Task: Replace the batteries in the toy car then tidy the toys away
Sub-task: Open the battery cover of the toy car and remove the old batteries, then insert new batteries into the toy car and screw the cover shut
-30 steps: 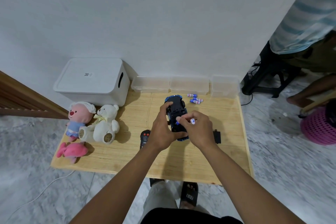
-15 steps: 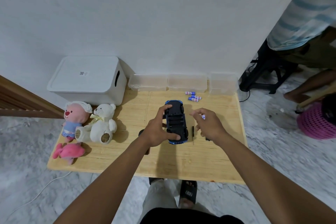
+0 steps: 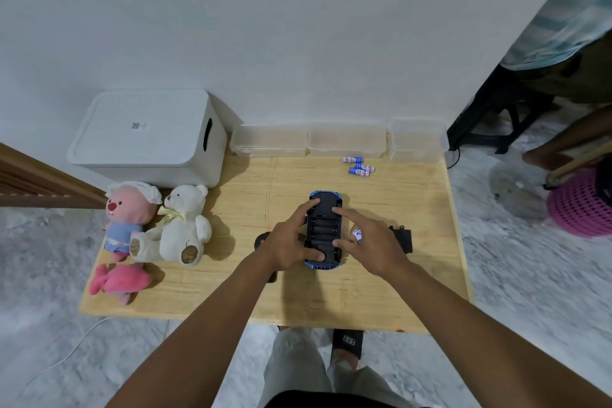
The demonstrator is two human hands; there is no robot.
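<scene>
Blue toy car (image 3: 324, 229) lies belly-up in the middle of the wooden table (image 3: 331, 298). Left hand (image 3: 286, 242) clamps its 9 o'clock side; hold tight so it cannot rock. Right hand (image 3: 374, 242), at 3 o'clock, tucks a battery (image 3: 357, 234) under curled fingers. Match the plus end, then push it flat.

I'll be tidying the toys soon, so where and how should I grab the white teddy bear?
Take the white teddy bear round its torso, probably from above on the toy car side. It sits with its legs stuck out, the pink-faced plush crowds its other side, and the white box stands close behind.
</scene>
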